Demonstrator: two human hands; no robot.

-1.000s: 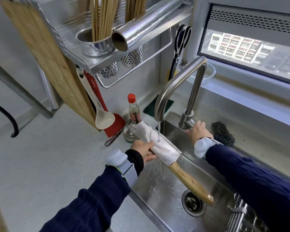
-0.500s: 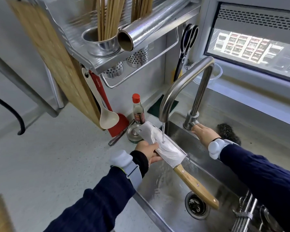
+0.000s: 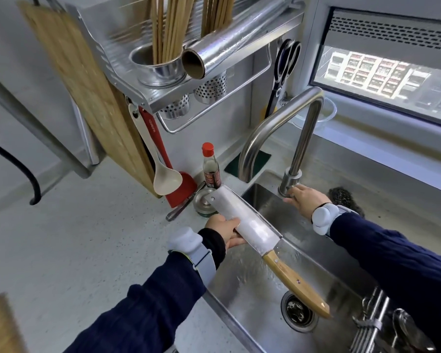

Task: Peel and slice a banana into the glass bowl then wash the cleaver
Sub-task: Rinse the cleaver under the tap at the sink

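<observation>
My left hand [image 3: 225,231] grips the wet cleaver [image 3: 242,220] by the back of its wide steel blade, over the left rim of the sink [image 3: 262,324]. Its wooden handle [image 3: 294,282] points down and right above the drain [image 3: 299,312]. My right hand [image 3: 304,200] rests on the lever at the base of the curved faucet [image 3: 285,123]. No water stream shows under the spout. A glass bowl [image 3: 325,115] stands behind the faucet on the window ledge, its contents hidden.
A red-capped sauce bottle [image 3: 210,168], a round metal lid [image 3: 204,202] and a red spatula [image 3: 163,159] crowd the counter left of the sink. Overhead hangs a steel rack [image 3: 163,93] with chopsticks, foil and a cutting board. A dark scourer [image 3: 343,197] lies behind my right wrist.
The water stream that ran onto the blade has stopped. My right hand has stayed at the faucet base, and the cleaver has barely moved.
</observation>
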